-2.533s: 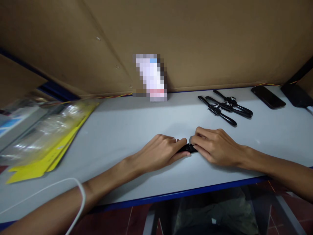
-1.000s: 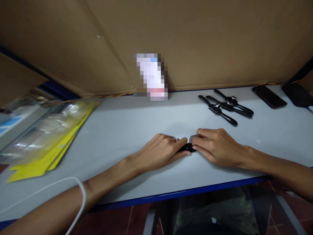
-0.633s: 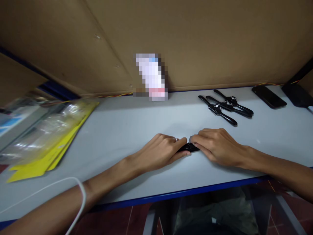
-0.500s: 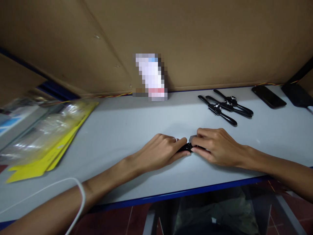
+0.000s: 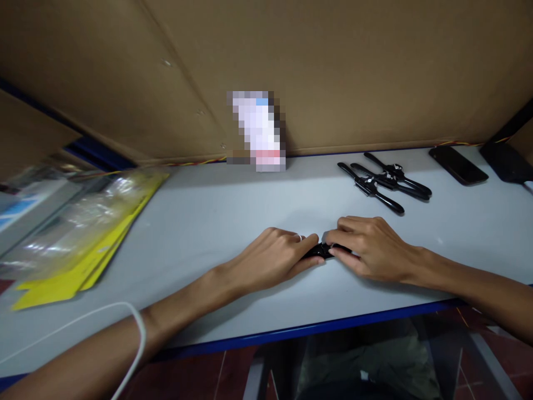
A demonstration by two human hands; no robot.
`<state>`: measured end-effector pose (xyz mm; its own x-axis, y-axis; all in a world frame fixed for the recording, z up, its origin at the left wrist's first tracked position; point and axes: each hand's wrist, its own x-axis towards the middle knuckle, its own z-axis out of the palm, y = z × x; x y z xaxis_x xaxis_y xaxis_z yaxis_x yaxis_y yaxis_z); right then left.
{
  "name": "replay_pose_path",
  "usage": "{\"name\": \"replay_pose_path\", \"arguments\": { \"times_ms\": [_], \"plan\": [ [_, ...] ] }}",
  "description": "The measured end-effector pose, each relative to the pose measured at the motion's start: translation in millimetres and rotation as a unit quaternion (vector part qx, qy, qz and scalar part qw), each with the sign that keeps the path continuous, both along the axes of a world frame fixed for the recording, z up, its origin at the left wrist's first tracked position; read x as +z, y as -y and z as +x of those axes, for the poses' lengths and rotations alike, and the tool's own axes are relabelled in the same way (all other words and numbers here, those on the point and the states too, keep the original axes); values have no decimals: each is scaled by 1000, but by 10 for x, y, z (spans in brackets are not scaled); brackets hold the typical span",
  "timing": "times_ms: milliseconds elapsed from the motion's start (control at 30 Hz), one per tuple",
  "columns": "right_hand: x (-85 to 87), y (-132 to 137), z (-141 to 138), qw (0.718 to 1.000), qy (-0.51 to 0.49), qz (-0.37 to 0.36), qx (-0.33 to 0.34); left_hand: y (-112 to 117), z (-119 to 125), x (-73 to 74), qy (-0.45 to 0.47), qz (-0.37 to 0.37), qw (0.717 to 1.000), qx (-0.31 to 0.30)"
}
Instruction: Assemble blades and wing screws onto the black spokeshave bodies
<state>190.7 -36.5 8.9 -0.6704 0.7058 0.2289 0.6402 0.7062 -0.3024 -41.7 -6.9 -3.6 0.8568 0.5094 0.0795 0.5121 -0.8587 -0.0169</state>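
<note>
Both hands pinching one small black piece [image 5: 322, 251], low on the grey table [image 5: 216, 211].

Risk first: so little of it shows that I judge it could slip or snap out sideways if one side squeezes harder. My left hand [image 5: 270, 258] covers its left end and my right hand [image 5: 370, 247] its right, fingertips [image 5: 313, 243] pressed together on it, and only a sliver shows between them. Beyond sit black clamps [image 5: 385, 182] and a phone [image 5: 458, 165], well apart; yellow-backed blister packs [image 5: 83, 239] lie far left.

One small black plastic part [image 5: 320, 251] is lying near. At least two black long-handled clips [image 5: 377, 191] and one dark flat phone [image 5: 458, 164] are lying far right.
</note>
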Motion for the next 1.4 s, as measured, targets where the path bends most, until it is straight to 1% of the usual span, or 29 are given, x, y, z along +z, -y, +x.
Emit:
{"name": "replay_pose_path", "arguments": {
  "times_ms": [133, 267, 333, 467, 600, 733, 900, 967, 1200, 1400],
  "plan": [
    [1, 9, -2, 1000, -10, -2, 4, -3, 2, -4, -2, 3, 1000, 0],
    [2, 5, -4, 999, -32, -18, -32, -7, -2, -8, 1, -3, 1000, -2],
    [0, -1, -3, 999, -29, -14, -38, -8, -2, -7, 2, -5, 1000, -2],
    [-6, -5, 3, 1000, -10, -3, -19, -1, 4, 3, 5, -1, 1000, -4],
    [-14, 2, 5, 1000, -30, -5, -4, 3, 4, 6, 14, -2, 1000, -7],
    [-11, 13, -7, 999, -33, -1, -3, -1, 2, 1, 15, -8, 1000, -5],
    [9, 11, -12, 998, -37, -11, -53, 0, 6, 8, 1, -5, 1000, 1],
    [7, 6, -7, 998, -33, -9, -58, 0, 4, 8, 0, -7, 1000, 2],
    [-12, 5, 2, 999, -9, -6, -35, -5, -5, -11, 2, -16, 1000, 0],
    [-12, 19, 8, 999, -38, -9, -14, -3, -7, -4, 2, -10, 1000, -1]
  ]
}}
